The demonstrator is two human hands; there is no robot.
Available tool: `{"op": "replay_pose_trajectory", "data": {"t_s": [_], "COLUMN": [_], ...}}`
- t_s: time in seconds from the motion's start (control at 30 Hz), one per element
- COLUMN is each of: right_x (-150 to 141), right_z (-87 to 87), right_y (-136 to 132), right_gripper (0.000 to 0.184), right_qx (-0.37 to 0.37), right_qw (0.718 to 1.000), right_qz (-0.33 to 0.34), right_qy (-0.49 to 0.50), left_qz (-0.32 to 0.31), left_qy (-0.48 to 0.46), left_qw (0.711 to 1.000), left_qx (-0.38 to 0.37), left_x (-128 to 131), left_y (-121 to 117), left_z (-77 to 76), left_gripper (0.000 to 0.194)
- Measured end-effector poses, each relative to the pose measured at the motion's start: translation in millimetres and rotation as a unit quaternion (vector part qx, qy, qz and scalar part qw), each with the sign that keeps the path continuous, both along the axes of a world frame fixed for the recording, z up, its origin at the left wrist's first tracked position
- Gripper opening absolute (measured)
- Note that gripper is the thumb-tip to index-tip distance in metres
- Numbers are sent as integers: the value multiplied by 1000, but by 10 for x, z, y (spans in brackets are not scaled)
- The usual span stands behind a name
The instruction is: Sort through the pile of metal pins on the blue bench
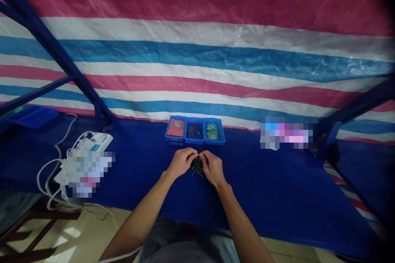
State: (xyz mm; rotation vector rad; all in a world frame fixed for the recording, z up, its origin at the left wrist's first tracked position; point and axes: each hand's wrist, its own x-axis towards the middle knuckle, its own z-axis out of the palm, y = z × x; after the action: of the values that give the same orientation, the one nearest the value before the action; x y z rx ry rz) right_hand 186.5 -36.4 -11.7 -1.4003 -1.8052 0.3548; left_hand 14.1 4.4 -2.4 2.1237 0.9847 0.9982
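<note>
A small heap of dark, thin, screw-like pieces [197,167] lies on the blue tabletop between my hands. My left hand [181,162] is over its left side, thumb and fingertips pinched together. Close by on the right, my right hand [212,166] is also closed in a pinch, its fingertips almost meeting those of the left. Whatever sits in the fingertips is too small to name. Just beyond are three joined blue bins: the left bin [175,141] has a red lining, the middle bin [194,141] contains similar dark pieces, and the right bin [215,142] holds silvery pieces on green.
A white power strip [103,143] with tangled cables lies at the left, beside a blurred-out item. Another blurred item [288,131] is at the back right. Blue metal frame bars [61,59] slope up at both sides before a striped tarp [197,53]. A blue tray [33,116] sits far left.
</note>
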Motion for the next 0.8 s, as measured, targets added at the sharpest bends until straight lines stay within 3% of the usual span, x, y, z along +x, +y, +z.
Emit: {"op": "replay_pose_trajectory", "data": {"t_s": [0.2, 0.53, 0.63, 0.8], "right_x": [-37, -26, -2, 18], "right_z": [-11, -59, -31, 73], "right_y": [19, 45, 28, -6], "right_gripper": [41, 56, 52, 25], "right_qx": [-4, -31, -23, -17], "right_qw": [999, 998, 998, 995], "right_qz": [-30, -58, -44, 11], "right_qy": [-31, 15, 30, 101], "left_qz": [-2, -8, -1, 23], "left_qy": [3, 7, 1, -7], "left_qw": [1000, 1000, 1000, 1000], "left_qx": [11, 17, 11, 0], "left_x": [6, 16, 6, -14], "left_y": [1, -4, -1, 12], "left_z": [-10, -6, -5, -14], "left_gripper": [23, 20, 20, 21]}}
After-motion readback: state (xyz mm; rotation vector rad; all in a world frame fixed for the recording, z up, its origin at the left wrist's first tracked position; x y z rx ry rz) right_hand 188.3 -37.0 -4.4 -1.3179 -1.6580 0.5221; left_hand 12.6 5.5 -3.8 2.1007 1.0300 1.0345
